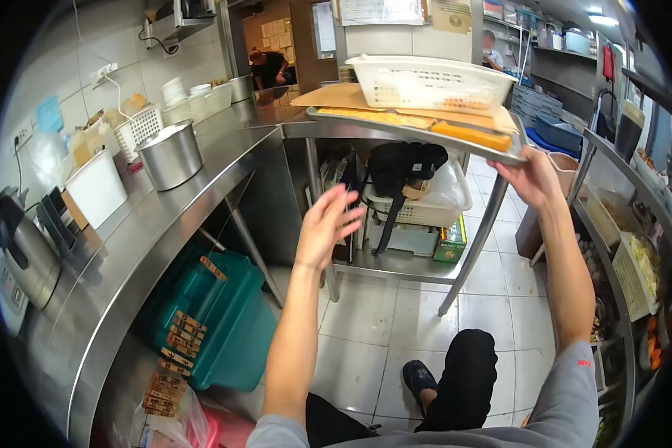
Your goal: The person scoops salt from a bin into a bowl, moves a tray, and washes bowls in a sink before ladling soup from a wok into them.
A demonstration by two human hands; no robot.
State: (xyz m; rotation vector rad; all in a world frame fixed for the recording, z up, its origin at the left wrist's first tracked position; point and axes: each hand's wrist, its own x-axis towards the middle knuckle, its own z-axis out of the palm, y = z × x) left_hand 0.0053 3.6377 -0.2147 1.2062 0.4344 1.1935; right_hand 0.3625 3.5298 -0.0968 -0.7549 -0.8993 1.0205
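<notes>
My right hand (534, 179) grips the near right corner of a shallow metal tray (474, 151), fingers at its rim. The tray sits on the steel counter, holding a flat layer of yellow food (377, 117) and a long orange-yellow piece that resembles a handle (470, 137). Behind it, a white perforated basket (429, 86) rests over brown cardboard (336, 97). In front of the counter, my left hand (327, 228) is raised in the air with its fingers apart, holding nothing.
A steel counter (224, 160) on the left carries a metal pot (170, 157) and a kettle (26, 246). Beneath it stands a green lidded bin (239, 321). Shelving (620, 239) with food baskets lines the right. Two people (269, 69) are farther back. White tiled floor (366, 321) lies below.
</notes>
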